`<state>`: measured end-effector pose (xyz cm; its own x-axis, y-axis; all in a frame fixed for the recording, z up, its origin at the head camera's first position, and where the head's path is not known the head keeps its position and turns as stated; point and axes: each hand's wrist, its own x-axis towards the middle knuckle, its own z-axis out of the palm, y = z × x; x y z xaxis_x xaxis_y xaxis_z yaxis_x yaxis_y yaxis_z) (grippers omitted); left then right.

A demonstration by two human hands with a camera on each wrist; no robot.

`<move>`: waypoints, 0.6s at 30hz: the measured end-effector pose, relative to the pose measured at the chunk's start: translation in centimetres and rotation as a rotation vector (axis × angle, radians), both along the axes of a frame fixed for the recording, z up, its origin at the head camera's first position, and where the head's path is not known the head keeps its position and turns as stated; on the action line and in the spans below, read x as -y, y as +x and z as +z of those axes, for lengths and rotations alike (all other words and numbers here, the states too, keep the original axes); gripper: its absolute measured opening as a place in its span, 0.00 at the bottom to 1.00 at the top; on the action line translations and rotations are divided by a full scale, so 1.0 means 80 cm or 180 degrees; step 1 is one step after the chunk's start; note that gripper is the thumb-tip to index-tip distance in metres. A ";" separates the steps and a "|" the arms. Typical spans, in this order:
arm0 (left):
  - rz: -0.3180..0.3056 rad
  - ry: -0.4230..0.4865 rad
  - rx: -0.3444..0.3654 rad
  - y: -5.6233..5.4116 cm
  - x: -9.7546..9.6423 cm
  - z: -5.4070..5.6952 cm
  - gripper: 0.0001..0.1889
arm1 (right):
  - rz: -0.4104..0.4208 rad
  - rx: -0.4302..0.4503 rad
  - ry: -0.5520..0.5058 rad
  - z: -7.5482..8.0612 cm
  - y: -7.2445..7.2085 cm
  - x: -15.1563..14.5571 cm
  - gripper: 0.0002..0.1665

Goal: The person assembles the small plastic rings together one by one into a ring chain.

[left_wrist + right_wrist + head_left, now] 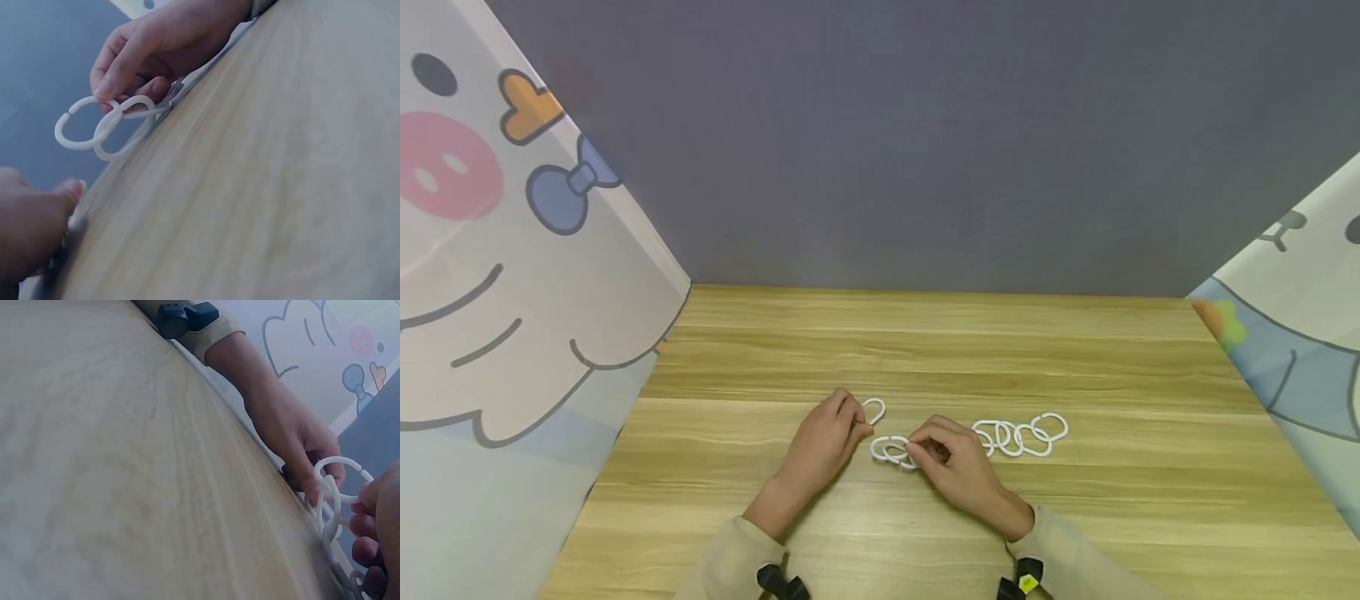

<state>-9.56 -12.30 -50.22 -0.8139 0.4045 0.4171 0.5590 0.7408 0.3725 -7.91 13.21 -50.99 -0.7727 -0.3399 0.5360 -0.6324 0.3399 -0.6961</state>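
Note:
White plastic chain links lie on the wooden tabletop between and beside the two hands. My right hand (pixel 958 467) pinches a C-shaped link (pixel 78 147) of a linked chain between thumb and forefinger. Some joined links (pixel 889 450) hang to the left of its fingertips, and more of the same chain (pixel 1022 437) trails out to its right. The middle stretch is hidden behind this hand. To the left, my left hand (pixel 823 437) holds a separate white link (pixel 880 406) at its fingertips; fingers cover the link's near side.
The wooden table (pixel 925 350) runs back to a dark grey panel (pixel 925 150). Cartoon-printed panels stand along the left (pixel 535 317) and right (pixel 1300 333) sides. A black strap device (pixel 782 582) sits at the left cuff, another (pixel 1022 579) at the right.

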 end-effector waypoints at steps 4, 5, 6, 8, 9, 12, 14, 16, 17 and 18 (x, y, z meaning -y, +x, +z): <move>0.0158 0.0172 0.0107 -0.001 0.000 -0.002 0.08 | 0.0016 -0.0013 -0.0018 0.000 0.000 -0.001 0.12; 0.0208 0.0249 0.0126 -0.001 0.001 -0.003 0.08 | 0.0019 -0.0018 -0.0024 -0.001 0.000 -0.001 0.12; 0.0256 0.0329 0.0132 -0.001 0.001 -0.003 0.07 | 0.0020 -0.0026 -0.0028 -0.001 0.000 -0.001 0.12; 0.0339 0.0511 0.0104 -0.002 0.002 -0.006 0.06 | 0.0020 -0.0026 -0.0029 -0.001 -0.001 -0.001 0.12; 0.0377 0.0622 0.0068 -0.002 0.002 -0.008 0.05 | 0.0017 -0.0033 -0.0030 -0.001 -0.001 -0.001 0.12; 0.0478 0.1024 0.0042 -0.004 0.003 -0.013 0.04 | 0.0008 -0.0037 -0.0029 -0.001 -0.001 -0.001 0.12; 0.0505 0.1291 0.0031 -0.005 0.002 -0.014 0.05 | 0.0011 -0.0021 -0.0031 -0.001 -0.001 -0.001 0.12; 0.0465 0.1548 0.0045 -0.006 0.001 -0.015 0.07 | 0.0012 -0.0024 -0.0031 -0.002 -0.001 -0.001 0.12; 0.0436 0.1639 0.0068 -0.006 0.001 -0.014 0.07 | 0.0013 -0.0028 -0.0030 -0.002 -0.001 -0.001 0.12; 0.0383 0.1722 0.0094 -0.007 -0.001 -0.013 0.07 | 0.0013 -0.0031 -0.0027 -0.002 -0.001 -0.001 0.11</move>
<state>-10.08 -12.25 -51.28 -0.8557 0.0424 0.5158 0.4658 0.4973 0.7319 -7.99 13.28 -51.16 -0.7660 -0.3384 0.5466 -0.6406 0.3313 -0.6927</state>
